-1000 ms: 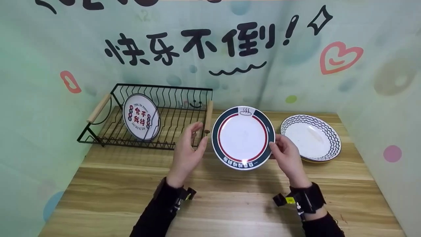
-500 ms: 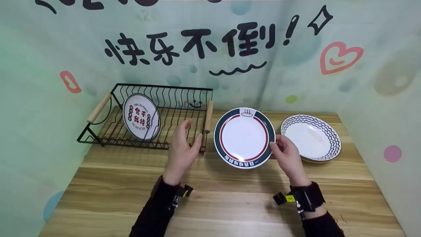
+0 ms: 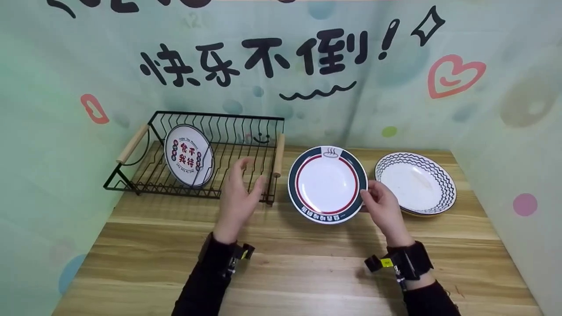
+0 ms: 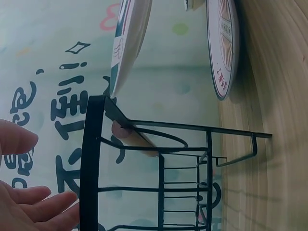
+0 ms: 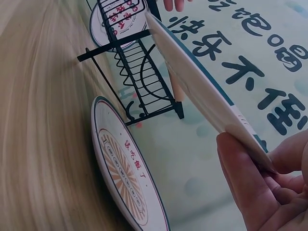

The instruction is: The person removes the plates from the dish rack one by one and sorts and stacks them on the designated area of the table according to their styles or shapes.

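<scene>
My right hand (image 3: 386, 210) pinches the right edge of a white plate (image 3: 327, 184), thumb on its face and fingers behind. This plate has a dark green rim band and a red ring, and it is tilted with its face towards me. My left hand (image 3: 239, 199) holds nothing; its fingers are spread and slightly bent in front of the dish rack (image 3: 250, 173). A plate with red lettering (image 3: 189, 156) stands on edge in the rack's left part. In the right wrist view, a sunburst-patterned plate (image 5: 122, 168) lies low over the table; the held plate hides it in the head view.
A white oval dish (image 3: 415, 184) with a wavy black rim pattern sits at the right. The black rack has wooden handles (image 3: 278, 156). A printed cloth backdrop (image 3: 307, 114) encloses the back and sides of the wooden table (image 3: 303, 272).
My left hand has moved left, away from the held plate and towards the rack. The held plate has shifted slightly right and down; my right hand keeps its grip.
</scene>
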Demonstrator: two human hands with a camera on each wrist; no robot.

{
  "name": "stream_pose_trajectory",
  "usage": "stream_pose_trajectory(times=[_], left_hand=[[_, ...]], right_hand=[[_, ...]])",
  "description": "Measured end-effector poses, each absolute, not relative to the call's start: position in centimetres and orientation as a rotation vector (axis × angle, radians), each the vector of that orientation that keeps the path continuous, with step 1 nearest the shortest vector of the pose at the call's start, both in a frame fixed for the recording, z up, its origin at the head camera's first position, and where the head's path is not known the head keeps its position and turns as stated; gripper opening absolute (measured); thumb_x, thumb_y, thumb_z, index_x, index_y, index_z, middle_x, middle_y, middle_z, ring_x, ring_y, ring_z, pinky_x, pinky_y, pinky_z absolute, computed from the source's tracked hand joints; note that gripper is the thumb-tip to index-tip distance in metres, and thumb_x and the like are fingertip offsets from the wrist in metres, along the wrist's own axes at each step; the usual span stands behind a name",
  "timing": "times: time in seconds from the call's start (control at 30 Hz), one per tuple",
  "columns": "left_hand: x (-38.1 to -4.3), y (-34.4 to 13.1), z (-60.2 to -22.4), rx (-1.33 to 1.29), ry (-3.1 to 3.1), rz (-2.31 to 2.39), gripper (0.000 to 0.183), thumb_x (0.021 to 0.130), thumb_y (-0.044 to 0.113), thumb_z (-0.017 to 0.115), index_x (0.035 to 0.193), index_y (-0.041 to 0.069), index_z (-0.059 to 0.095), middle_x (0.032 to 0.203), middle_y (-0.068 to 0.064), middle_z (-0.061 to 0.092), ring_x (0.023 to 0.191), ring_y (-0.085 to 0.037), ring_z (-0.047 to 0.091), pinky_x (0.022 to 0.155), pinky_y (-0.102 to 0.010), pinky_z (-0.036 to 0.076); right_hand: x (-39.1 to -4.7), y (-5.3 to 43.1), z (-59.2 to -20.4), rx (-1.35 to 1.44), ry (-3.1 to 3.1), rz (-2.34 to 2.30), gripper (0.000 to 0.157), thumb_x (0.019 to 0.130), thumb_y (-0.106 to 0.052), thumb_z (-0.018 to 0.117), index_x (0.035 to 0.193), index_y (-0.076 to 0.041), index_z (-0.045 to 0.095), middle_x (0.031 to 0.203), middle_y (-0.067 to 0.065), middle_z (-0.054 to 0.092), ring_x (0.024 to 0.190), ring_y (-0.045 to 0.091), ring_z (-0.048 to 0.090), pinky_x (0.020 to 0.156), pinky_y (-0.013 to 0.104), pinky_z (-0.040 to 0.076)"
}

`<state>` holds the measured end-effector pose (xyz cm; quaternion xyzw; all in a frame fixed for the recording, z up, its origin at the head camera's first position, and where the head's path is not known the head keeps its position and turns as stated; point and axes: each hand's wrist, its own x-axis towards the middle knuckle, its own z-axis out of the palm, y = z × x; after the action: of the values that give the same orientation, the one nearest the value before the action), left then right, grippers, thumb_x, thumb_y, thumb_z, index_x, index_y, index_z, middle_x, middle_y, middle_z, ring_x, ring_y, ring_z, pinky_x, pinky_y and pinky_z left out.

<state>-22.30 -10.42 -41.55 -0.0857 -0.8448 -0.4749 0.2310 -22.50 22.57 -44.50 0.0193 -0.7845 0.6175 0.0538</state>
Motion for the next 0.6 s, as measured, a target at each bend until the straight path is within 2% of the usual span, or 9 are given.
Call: stream_pose_trajectory(times=[0.6], left_hand=[[-22.7, -11.7, -41.7, -0.185, -2.346, -1.268, 0.061, 0.093, 0.016, 0.066, 0.143, -0.006, 0.039, 0.143, -0.023, 0.046, 0.131, -0.036, 0.044, 0.113, -0.047, 0.032]], right_hand=[[-23.3, 23.2, -45.5, -0.030, -2.476, 1.817, 0.026, 0.100, -0.005, 0.052, 0.119, 0.012, 0.055, 0.094, 0.017, 0.064, 0.074, 0.009, 0.061, 0.068, 0.029, 0.060]])
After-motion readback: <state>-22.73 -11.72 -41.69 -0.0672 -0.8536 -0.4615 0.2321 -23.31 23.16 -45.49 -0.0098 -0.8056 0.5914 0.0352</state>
